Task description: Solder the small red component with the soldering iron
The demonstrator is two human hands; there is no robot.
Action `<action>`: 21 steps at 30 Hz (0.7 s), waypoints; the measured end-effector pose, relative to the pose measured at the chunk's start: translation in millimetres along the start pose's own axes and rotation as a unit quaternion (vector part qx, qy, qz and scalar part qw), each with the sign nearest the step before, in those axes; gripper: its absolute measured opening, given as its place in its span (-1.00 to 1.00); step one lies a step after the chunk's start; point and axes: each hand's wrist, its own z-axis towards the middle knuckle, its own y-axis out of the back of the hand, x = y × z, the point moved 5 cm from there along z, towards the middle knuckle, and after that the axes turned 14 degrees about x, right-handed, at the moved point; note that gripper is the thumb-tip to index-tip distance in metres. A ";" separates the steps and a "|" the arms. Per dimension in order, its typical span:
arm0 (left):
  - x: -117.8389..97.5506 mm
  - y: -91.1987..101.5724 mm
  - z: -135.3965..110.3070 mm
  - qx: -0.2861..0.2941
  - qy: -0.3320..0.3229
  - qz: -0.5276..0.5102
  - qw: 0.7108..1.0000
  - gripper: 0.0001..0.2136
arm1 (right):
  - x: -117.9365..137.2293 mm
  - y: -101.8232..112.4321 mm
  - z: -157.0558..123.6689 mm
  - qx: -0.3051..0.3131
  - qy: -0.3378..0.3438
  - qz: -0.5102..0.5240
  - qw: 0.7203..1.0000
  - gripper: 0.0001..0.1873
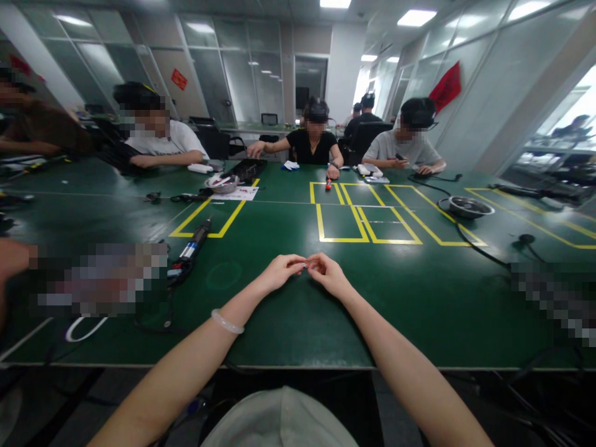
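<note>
My left hand [284,269] and my right hand [328,273] meet at the fingertips just above the green table [298,335]. Between the closed fingers sits something tiny, mostly hidden, with a small pale spot showing; its kind is too small to tell. A pale translucent bangle [227,322] circles my left wrist. To the left of my hands lies a pen-shaped electric screwdriver [190,249] with a dark body and a blue and white band.
Yellow tape outlines [342,239] mark the table ahead. A round metal bowl-like object [471,207] with a black cable stands at right. Across the table, a person in black reaches toward a small red object [328,184]. Other people sit on either side.
</note>
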 end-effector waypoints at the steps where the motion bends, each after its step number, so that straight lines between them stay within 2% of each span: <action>1: 2.3 -0.5 -0.5 0.005 0.003 -0.013 1.000 -0.64 | 0.7 -0.7 -0.1 0.004 0.000 0.002 1.000 -0.74; 7: 10.8 -2.6 0.2 0.026 0.004 -0.072 0.997 -0.64 | 2.4 -2.3 0.5 0.005 -0.005 0.004 1.000 -0.75; 12: 9.7 -2.4 -1.7 0.004 0.002 -0.094 0.996 -0.67 | 5.4 -2.5 0.4 0.001 -0.018 -0.010 1.000 -0.78; 21: -2.2 0.1 -10.2 -0.001 -0.015 0.058 0.998 -0.82 | 10.4 -2.7 -0.2 0.001 -0.015 -0.023 1.000 -0.82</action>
